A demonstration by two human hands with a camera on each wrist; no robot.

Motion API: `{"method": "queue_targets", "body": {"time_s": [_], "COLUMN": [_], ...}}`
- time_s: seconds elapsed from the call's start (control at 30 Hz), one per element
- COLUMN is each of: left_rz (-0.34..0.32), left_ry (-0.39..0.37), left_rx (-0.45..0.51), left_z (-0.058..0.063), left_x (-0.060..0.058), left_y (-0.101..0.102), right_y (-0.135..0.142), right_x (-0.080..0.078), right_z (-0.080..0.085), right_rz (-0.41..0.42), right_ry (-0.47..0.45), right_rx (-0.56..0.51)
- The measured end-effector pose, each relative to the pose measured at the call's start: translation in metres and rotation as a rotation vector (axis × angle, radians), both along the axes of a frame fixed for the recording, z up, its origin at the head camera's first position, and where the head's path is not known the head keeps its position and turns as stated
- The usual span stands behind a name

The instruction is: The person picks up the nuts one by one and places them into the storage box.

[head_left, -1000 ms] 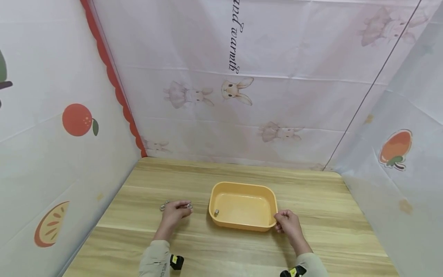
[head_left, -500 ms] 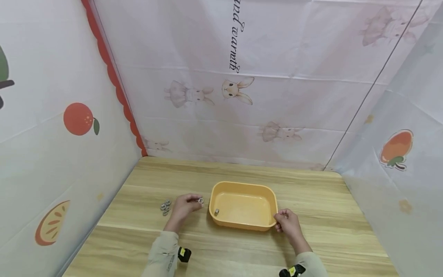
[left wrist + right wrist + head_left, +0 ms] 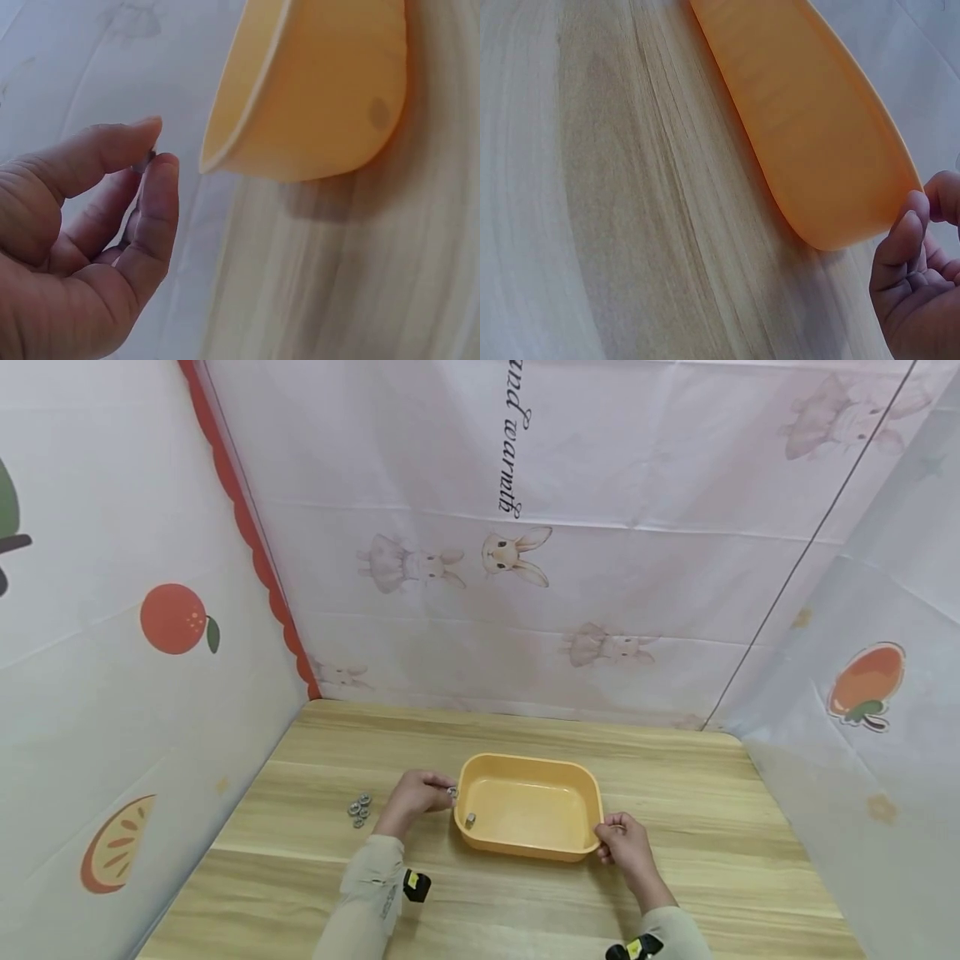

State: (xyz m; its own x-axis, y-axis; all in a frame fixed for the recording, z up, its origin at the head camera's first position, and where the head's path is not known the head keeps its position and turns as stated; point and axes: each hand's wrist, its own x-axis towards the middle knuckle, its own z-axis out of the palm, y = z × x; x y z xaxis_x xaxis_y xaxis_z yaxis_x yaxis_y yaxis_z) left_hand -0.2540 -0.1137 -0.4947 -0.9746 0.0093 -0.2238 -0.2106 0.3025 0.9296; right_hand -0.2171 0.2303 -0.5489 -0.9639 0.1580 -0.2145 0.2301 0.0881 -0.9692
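Between the thumb and fingertips of my left hand [image 3: 417,795] is a small silver metal nut [image 3: 452,792], at the left rim of a yellow plastic tray [image 3: 536,850]. The left wrist view shows this nut [image 3: 144,161] mostly covered by the fingers, a short way from the tray wall [image 3: 322,97]. My right hand [image 3: 628,850] pinches the tray's rim at its near right corner, also visible in the right wrist view beside the orange-looking wall [image 3: 817,142]. One nut [image 3: 470,819] lies inside the tray near its left end.
Several more metal nuts [image 3: 359,810] lie in a small cluster on the wooden table [image 3: 300,860], left of my left hand. Printed cloth walls [image 3: 450,668] enclose the table at the back and on both sides.
Carrying a nut, my left hand has moved right from the cluster to the tray's left rim. The cluster has come into full sight. My right hand and the tray have stayed put.
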Motion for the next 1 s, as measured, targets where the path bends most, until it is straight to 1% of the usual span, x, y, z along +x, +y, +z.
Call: {"method": "queue_targets", "body": {"time_s": [0.07,0.23,0.3,0.53,0.77,0.9,1.0], "left_rz": [-0.029,-0.07,-0.085,-0.119,-0.182,-0.174,-0.163], "left_ry": [-0.004,-0.028,-0.034,-0.05,-0.012,-0.028,-0.043], "left_rx": [-0.019,-0.082,-0.091,-0.055,-0.097,-0.098,-0.096], "left_z": [0.003,0.009,0.01,0.013,0.017,0.02,0.019], "left_x": [-0.003,-0.01,-0.012,-0.019,-0.025,-0.029,-0.033], "left_y": [0.003,0.011,0.014,0.025,0.035,0.041,0.047], "right_y": [0.0,0.0,0.0,-0.001,-0.002,-0.001,-0.001], "right_x": [0.0,0.0,0.0,-0.001,-0.001,-0.001,-0.001], "right_z": [0.0,0.001,0.001,0.001,0.002,0.002,0.001], "right_rz": [-0.004,-0.002,0.0,-0.001,0.0,0.0,0.004], "right_ry": [-0.003,-0.006,-0.008,-0.018,-0.013,-0.018,-0.022], "right_rx": [-0.002,-0.003,-0.002,0.01,0.004,0.003,0.008]}}
